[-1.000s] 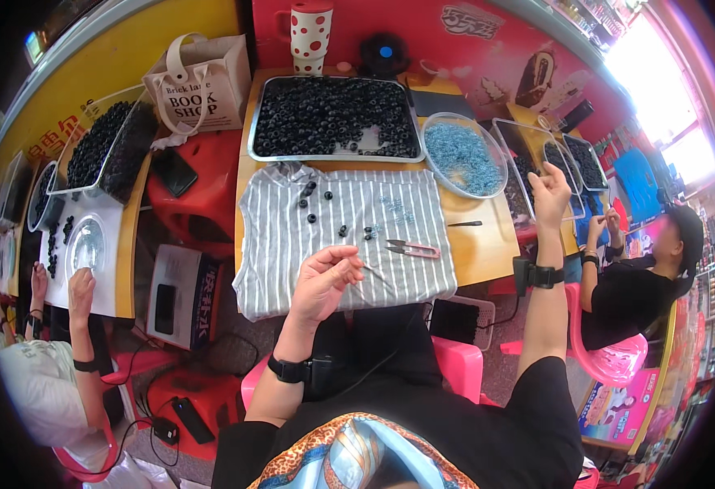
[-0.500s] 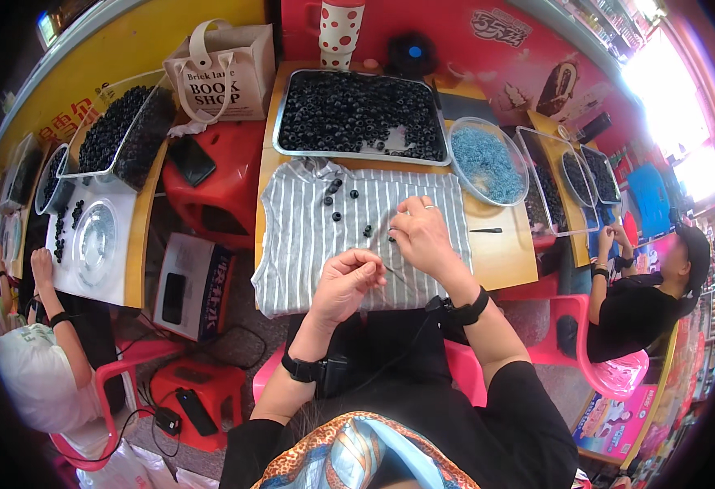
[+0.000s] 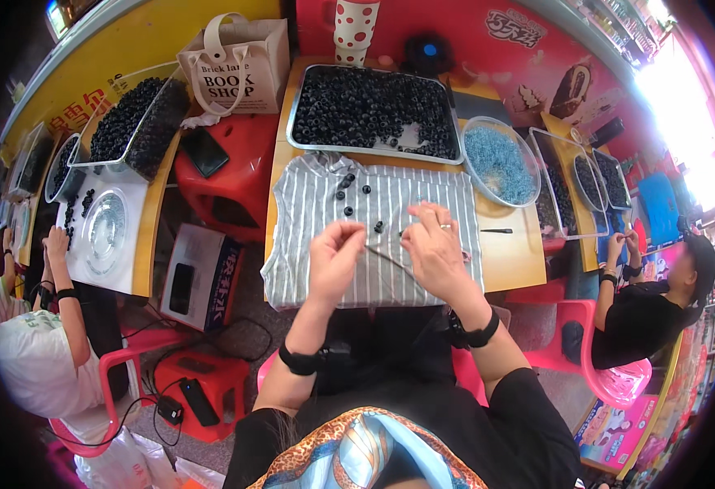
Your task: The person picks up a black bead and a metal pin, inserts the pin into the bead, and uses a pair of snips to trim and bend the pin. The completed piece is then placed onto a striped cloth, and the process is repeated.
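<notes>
From the head view, both hands hover over a grey striped cloth (image 3: 374, 236) spread across the near half of the worktop (image 3: 510, 257). The left hand (image 3: 334, 259) is closed in a pinch, thumb and fingertips pressed together on the end of a thin thread (image 3: 388, 259) that runs across to the right hand (image 3: 435, 244). The right hand is also pinched shut, its fingers curled over the other end of the thread; whether it holds a bead as well cannot be told. A few small dark beads (image 3: 347, 194) lie loose on the cloth towards its far left corner, just beyond the hands.

At the far edge of the worktop sits a large metal tray (image 3: 453, 155) full of dark beads, touching the cloth's far edge. Just beside it, at the right edge, stands a round bowl (image 3: 500, 163) of pale blue beads. A thin dark tool (image 3: 496, 231) lies on the bare wood right of the cloth. A red stool (image 3: 231, 175) stands left of the worktop.
</notes>
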Available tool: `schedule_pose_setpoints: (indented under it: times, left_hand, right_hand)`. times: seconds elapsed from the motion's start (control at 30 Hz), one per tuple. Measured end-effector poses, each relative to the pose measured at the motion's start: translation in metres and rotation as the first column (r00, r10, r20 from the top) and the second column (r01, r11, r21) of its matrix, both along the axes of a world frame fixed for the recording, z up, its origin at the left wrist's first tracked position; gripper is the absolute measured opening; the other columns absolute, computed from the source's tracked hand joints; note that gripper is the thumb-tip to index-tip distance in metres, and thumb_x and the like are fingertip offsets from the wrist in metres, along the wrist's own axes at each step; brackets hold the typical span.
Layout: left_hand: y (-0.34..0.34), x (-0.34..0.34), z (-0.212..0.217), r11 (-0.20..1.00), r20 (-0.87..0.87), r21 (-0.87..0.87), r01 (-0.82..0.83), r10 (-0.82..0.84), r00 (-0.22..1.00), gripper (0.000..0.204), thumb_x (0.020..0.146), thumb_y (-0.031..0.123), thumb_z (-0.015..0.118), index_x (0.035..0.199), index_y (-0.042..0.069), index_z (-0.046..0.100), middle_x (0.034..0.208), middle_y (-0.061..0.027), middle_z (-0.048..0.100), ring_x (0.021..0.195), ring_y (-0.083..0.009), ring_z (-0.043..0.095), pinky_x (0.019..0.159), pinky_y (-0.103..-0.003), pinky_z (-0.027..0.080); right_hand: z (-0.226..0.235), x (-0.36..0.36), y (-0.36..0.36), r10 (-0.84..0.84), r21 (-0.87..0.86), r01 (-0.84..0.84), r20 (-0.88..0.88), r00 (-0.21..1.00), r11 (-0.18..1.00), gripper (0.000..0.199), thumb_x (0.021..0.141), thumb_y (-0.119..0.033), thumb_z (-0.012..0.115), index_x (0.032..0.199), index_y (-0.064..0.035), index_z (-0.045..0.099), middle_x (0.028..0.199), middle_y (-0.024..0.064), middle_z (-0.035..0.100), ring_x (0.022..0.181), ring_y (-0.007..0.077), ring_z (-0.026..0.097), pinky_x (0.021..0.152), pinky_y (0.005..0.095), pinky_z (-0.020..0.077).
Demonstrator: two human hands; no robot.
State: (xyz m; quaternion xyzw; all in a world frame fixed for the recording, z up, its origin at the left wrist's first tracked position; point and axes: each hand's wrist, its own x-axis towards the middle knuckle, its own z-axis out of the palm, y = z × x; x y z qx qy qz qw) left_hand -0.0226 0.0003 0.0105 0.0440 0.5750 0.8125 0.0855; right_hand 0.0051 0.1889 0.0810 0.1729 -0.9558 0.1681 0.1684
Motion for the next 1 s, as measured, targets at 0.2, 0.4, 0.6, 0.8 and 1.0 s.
schedule_pose_setpoints:
  times: [0.2,0.4,0.6,0.8,1.0]
  left_hand:
    - [-0.001,-0.03,0.02,0.525,-0.53,-0.74,-0.42,-0.072,0.845,0.023,0.081,0.005,0.067,0.104,0.0,0.065,0.095,-0.017,0.058,0.086,-0.0364,0.061,0.074,-0.044,0.049]
    - [-0.002,-0.036,0.013,0.465,-0.537,-0.768,-0.44,-0.093,0.839,0.015,0.082,0.004,0.066,0.096,0.004,0.066,0.09,-0.0163,0.059,0.08,-0.0379,0.062,0.069,-0.045,0.049]
    - [-0.005,-0.039,0.014,0.543,-0.563,-0.725,-0.423,-0.114,0.818,0.017,0.08,0.005,0.068,0.096,0.003,0.065,0.09,-0.0144,0.059,0.077,-0.0327,0.063,0.066,-0.042,0.05]
    - [0.008,0.011,0.029,0.806,-0.404,-0.578,-0.129,-0.145,0.903,0.019,0.073,-0.003,0.068,0.09,0.0,0.061,0.081,-0.0125,0.058,0.059,-0.0225,0.057,0.054,-0.033,0.045]
    - [0.017,0.025,0.014,0.679,-0.551,-0.672,-0.295,-0.193,0.812,0.023,0.071,-0.006,0.071,0.091,0.0,0.06,0.08,-0.0107,0.055,0.06,-0.0206,0.056,0.053,-0.03,0.044]
  right_hand:
    - [-0.028,0.028,0.009,-0.055,0.015,0.055,-0.016,0.998,0.998,0.012,0.075,-0.005,0.069,0.085,-0.0041,0.062,0.121,0.0171,0.057,0.121,0.0369,0.048,0.094,0.0485,0.038]
    - [-0.019,0.014,0.05,-0.244,-0.262,0.208,-0.114,0.963,0.943,0.015,0.073,-0.002,0.07,0.088,-0.0045,0.068,0.109,0.0158,0.061,0.109,0.0354,0.051,0.091,0.0456,0.0393]
    - [-0.023,0.005,0.079,-0.292,-0.18,0.273,-0.092,0.952,0.945,0.015,0.073,-0.003,0.07,0.087,-0.0056,0.069,0.108,0.0154,0.061,0.107,0.0355,0.051,0.089,0.0455,0.04]
    - [-0.035,0.0,0.084,-0.32,-0.166,0.315,-0.001,0.947,0.934,0.012,0.074,-0.006,0.07,0.086,-0.0072,0.069,0.108,0.0163,0.061,0.106,0.0358,0.052,0.088,0.0459,0.0396]
    - [-0.034,-0.006,0.076,-0.395,-0.01,0.395,0.045,0.918,0.918,0.015,0.075,-0.014,0.072,0.085,-0.004,0.069,0.114,0.016,0.059,0.112,0.0363,0.048,0.088,0.05,0.0393]
